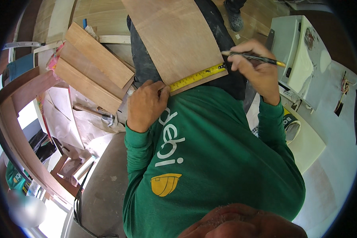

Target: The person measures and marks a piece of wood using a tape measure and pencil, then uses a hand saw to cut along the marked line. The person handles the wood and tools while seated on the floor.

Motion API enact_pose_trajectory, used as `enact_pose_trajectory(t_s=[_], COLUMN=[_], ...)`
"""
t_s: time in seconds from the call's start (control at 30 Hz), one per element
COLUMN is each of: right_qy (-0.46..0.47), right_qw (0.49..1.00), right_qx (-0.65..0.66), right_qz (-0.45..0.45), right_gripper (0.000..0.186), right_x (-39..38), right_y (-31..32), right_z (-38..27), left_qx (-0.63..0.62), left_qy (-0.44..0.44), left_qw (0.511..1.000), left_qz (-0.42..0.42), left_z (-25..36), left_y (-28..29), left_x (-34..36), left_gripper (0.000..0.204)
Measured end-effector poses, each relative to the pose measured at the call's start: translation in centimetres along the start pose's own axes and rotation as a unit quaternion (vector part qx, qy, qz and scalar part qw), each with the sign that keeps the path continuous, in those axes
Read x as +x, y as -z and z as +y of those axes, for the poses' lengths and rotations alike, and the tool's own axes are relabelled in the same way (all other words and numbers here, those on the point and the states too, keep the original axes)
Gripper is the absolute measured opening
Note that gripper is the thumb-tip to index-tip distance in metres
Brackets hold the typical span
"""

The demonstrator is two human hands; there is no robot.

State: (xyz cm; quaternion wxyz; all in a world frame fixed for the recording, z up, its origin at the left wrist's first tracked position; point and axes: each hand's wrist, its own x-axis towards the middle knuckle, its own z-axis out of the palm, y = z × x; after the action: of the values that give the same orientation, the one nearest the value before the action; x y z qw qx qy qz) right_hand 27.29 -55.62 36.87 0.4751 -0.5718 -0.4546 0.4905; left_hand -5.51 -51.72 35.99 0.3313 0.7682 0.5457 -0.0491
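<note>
Currently, a broad, flat panel of pale brown wood (178,35) lies across the person's lap, over black trousers (142,53), its near edge close to a long-sleeved green sweatshirt (226,139). A yellow metal measuring tape with dark markings (196,78) stretches across the panel just inside that near edge, reaching its right side. At the tape's left end, the left hand (146,104) has its fingers curled and closed on the tape beside the panel's left corner; whatever else sits inside the palm is hidden.

The right hand (256,71) is raised beside the panel's right edge, thumb and fingers pinched together on a slim black pencil with a yellow end (263,59). The pencil's other end points left at that edge, above the tape; whether it touches the wood cannot be told.

To the left, smooth light-brown wooden boards (103,57) lie at a slant, with a wooden-handled metal hammer (90,111) nearer the person. Beyond the panel, a grey clog (236,22) shows on another person's foot.
</note>
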Motion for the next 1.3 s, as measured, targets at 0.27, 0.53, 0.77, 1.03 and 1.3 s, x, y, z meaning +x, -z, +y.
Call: enact_pose_trajectory(t_s=[0.27, 0.53, 0.77, 1.03, 1.3], right_qy=[0.053, 0.026, 0.025, 0.035, 0.027], right_qw=[0.973, 0.955, 0.949, 0.943, 0.944], right_qx=[-0.165, -0.234, -0.251, -0.271, -0.268], right_qz=[-0.151, -0.181, -0.189, -0.191, -0.190], right_gripper=[0.016, 0.018, 0.021, 0.022, 0.022], right_x=[1.3, 2.3, 2.5, 2.4, 2.3], right_y=[-4.3, -4.7, -4.9, -5.0, -4.9], right_z=[2.6, 3.6, 3.9, 4.3, 4.3], left_qx=[0.017, 0.016, 0.025, 0.016, 0.021], left_qy=[-0.011, 0.012, 0.019, 0.025, 0.022], left_qw=[1.000, 0.998, 0.997, 0.997, 0.997], left_qz=[-0.003, -0.053, -0.071, -0.075, -0.069], left_z=[-0.3, -0.1, -0.3, -0.4, -0.3], left_y=[0.1, 0.6, 0.7, 0.6, 0.6], left_x=[0.3, 1.0, 1.3, 1.4, 1.3], left_gripper=[0.029, 0.035, 0.035, 0.036, 0.036])
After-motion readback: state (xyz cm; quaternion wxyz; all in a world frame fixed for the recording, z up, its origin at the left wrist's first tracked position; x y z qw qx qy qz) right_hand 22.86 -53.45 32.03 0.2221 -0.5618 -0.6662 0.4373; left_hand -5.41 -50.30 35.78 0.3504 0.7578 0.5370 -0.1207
